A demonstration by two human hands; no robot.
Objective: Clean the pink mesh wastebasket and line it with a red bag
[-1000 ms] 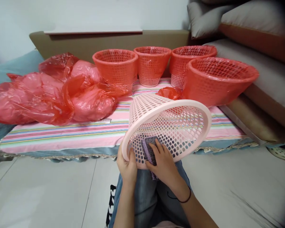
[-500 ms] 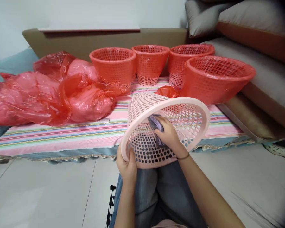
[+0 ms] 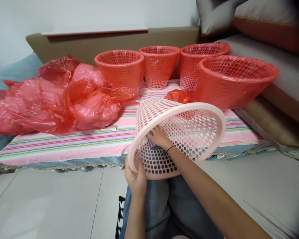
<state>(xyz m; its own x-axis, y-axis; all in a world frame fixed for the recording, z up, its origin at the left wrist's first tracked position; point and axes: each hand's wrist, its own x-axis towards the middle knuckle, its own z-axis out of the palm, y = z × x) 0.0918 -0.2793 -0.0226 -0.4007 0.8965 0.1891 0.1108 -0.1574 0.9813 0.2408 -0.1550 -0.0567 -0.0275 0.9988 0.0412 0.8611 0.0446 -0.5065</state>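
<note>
A pale pink perforated plastic basket [image 3: 201, 132] lies tilted over my lap, its wide mouth facing me. My left hand [image 3: 136, 177] is closed on the near left part of the rim, thumb inside the mouth. Inside the basket, my right hand [image 3: 159, 136] presses a purple-grey cloth [image 3: 153, 145] against the inner wall on the left. Most of the cloth is hidden beneath the fingers.
Behind stand several baskets lined with red plastic bags, one of them [image 3: 236, 79] tilted against cushions [image 3: 276, 66]. Filled red bags [image 3: 40, 103] lie at the left on a striped cloth [image 3: 77, 142]. A small crumpled red bag [image 3: 179, 96] sits behind the pink basket.
My right hand has moved deeper into the basket and to the left with the cloth. My left hand keeps its hold on the rim.
</note>
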